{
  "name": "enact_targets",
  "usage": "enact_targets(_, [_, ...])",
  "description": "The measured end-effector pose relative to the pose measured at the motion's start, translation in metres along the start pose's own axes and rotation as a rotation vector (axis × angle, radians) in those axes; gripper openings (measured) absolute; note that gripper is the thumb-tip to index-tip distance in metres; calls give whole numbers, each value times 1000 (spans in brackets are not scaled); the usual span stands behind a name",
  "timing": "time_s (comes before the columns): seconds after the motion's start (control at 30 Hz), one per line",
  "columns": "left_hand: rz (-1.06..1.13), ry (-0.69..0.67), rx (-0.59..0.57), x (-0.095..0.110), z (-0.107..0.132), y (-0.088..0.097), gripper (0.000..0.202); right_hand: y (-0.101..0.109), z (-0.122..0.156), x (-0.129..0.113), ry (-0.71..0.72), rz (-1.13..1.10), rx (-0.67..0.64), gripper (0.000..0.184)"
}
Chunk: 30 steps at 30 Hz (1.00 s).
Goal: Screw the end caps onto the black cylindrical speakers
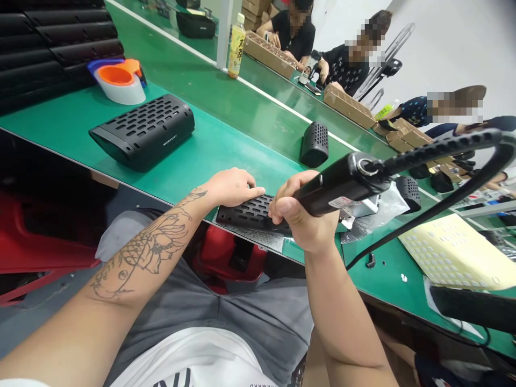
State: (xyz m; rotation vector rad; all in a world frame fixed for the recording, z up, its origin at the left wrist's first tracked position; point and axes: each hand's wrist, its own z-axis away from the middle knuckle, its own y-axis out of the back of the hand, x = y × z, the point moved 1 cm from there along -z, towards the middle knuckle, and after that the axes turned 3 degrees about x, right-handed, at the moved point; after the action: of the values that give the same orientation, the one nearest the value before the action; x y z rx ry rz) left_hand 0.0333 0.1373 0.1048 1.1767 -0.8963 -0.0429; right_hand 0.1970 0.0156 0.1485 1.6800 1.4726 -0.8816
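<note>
My right hand (308, 223) is wrapped around a black electric screwdriver (338, 185), whose thick cable runs off to the right. The tool's tip is hidden behind my fingers, over a black perforated housing (245, 210). That housing lies at the table's near edge on a clear bubble-wrap sheet (262, 238). My left hand (233, 185) grips its far left side, thumb along the top and the other fingers mostly out of sight. Farther left stands a larger black perforated unit (149, 129) with lettering on its front.
A tape dispenser (121, 86) stands by stacked black cases (52, 43) at left. Another perforated unit (316, 144) sits on the green conveyor belt (262, 113). A yellow tray (459, 252) lies at right. A drink bottle (236, 45) and several co-workers are across the line.
</note>
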Motion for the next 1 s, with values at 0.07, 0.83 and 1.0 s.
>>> enact_targets(0.07, [19,-4,4,-1,-1,-1,58,-1,1,-1,-23,-11,7,54])
enact_targets(0.83, [-123,127,26,11,5,-15,56,169,-14,4,244,693,961,37])
enact_targets(1.0, [-128,131,23,13,5,-17,56,194,3,29,205,629,939,48])
